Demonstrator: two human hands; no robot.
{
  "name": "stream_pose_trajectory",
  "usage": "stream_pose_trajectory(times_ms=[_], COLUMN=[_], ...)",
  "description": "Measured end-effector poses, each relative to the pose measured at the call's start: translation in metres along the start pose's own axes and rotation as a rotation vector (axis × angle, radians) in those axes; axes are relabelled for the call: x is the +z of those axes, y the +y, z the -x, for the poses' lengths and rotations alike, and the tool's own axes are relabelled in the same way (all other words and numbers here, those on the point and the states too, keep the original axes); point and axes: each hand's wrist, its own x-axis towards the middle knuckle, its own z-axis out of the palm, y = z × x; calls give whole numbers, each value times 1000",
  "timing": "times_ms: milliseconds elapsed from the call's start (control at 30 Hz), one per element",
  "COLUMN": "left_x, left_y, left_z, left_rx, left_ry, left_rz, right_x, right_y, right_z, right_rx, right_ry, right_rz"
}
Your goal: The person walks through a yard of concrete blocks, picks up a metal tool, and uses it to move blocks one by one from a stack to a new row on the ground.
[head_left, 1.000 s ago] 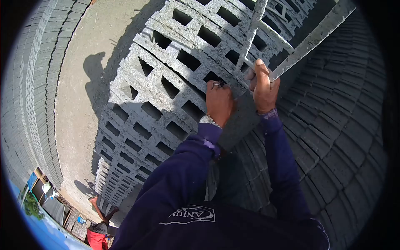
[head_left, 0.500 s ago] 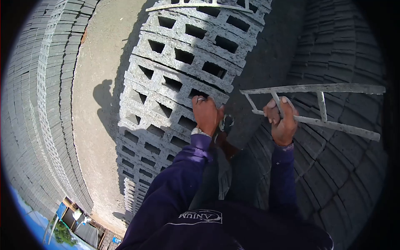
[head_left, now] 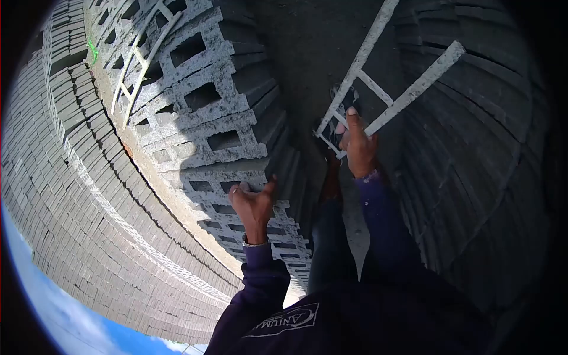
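My right hand [head_left: 360, 145] is closed around a pale ladder-shaped frame [head_left: 374, 87], near its lower end. The frame is tilted, with two long rails joined by short crossbars, and its upper end points away from me. My left hand [head_left: 253, 208] is over the stack of grey hollow concrete blocks [head_left: 228, 109], thumb and fingers apart and slightly bent. Whether its fingertips touch the block beneath cannot be made out. A second ladder-shaped frame [head_left: 141, 66] lies across the top of the blocks at the upper left.
Long rows of stacked grey blocks [head_left: 77, 177] stand on the left, beyond a narrow sunlit strip of ground. Another shaded block stack [head_left: 467, 118] rises on the right. My feet and legs [head_left: 331, 236] are in the shaded gap between stacks.
The view has turned. The frame in my right hand has swung from roughly level to steeply slanted. My left hand has lifted its fingers apart over the blocks, and more of the second frame shows.
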Motion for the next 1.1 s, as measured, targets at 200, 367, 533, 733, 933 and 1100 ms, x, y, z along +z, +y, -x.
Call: stream_pose_trajectory(times_ms=[200, 367, 533, 733, 933, 1100], left_x=[-19, -13, -13, -17, -24, -26], left_y=[5, 10, 30, 15, 16, 8], left_z=[10, 13, 13, 10, 12, 9], left_rx=[-68, -128, -135, -250, -267, -143], left_ry=[-73, -74, -126, -116, -168, -239], left_rz=[-26, 8, 225, 29, 57, 85], right_x=[11, 42, 66, 30, 76, 57], right_y=[-27, 19, 91, 3, 47, 37], right_z=[-14, -28, -45, -32, -40, -57], right_rx=[-36, -36, -89, -43, -22, 51], right_ry=[-42, -155, -85, -82, -75, -134], right_rz=[-76, 33, 109, 2, 111, 120])
